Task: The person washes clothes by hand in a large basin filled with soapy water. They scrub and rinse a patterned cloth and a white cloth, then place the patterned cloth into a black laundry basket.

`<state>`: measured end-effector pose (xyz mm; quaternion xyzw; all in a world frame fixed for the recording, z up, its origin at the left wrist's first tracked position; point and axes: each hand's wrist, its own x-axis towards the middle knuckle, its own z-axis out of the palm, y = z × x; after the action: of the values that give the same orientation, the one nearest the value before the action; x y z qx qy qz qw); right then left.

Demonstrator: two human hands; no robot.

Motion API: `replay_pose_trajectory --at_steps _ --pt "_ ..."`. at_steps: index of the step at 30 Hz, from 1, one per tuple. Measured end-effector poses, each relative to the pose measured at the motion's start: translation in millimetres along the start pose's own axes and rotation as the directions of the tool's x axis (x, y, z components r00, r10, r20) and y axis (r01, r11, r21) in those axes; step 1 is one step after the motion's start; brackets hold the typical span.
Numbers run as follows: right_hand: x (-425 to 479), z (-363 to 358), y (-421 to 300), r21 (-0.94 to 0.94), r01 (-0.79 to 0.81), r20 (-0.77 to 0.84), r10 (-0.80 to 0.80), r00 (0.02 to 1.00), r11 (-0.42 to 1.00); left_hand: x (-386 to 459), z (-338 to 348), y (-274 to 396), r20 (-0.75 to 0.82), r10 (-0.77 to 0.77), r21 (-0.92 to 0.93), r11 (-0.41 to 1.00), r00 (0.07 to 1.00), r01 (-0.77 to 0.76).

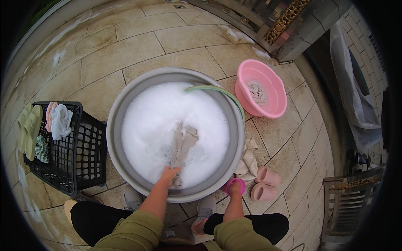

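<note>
A large grey round tub [113,131] full of white suds [147,113] stands before me. My left hand [171,175] grips the near end of a wet beige cloth [183,141], which stretches away through the foam. Just outside the tub's near right rim, my right hand [234,188] reaches into a small magenta container [241,185]; its fingers and whatever they may touch are hidden inside. A green hose [213,87] hangs over the tub's far right rim with its end at the suds.
A pink basin [276,94] holding a wet cloth [257,91] stands at right. Beige fabric [247,161] and pink slippers [264,192] lie nearer. At left, a black plastic crate [91,153] carries green slides [33,133], a white cloth [61,121] and a green-and-white scrunchie [42,149].
</note>
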<state>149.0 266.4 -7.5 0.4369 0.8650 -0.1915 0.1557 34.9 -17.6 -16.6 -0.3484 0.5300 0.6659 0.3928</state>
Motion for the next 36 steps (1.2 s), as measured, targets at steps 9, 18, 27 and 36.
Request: replay_pose_trajectory --at_steps 9,18,27,36 --pt "14 -4 7 -0.127 -0.12 0.046 0.126 0.991 0.985 -4 9 3 0.149 0.005 -0.588 0.804 0.989 0.085" --pt "-3 -86 -23 0.558 -0.101 0.362 -0.131 0.923 0.824 -28 12 30 0.296 0.346 -0.848 0.524 0.89 0.079" --pt "-84 -16 -241 0.71 0.033 0.482 -0.519 0.706 0.704 4 8 33 0.309 0.278 -0.877 0.453 0.91 0.159" --pt "-55 49 -223 0.475 0.282 0.239 -0.431 0.87 0.833 2 34 38 -0.11 0.133 -0.736 0.655 0.985 -0.171"
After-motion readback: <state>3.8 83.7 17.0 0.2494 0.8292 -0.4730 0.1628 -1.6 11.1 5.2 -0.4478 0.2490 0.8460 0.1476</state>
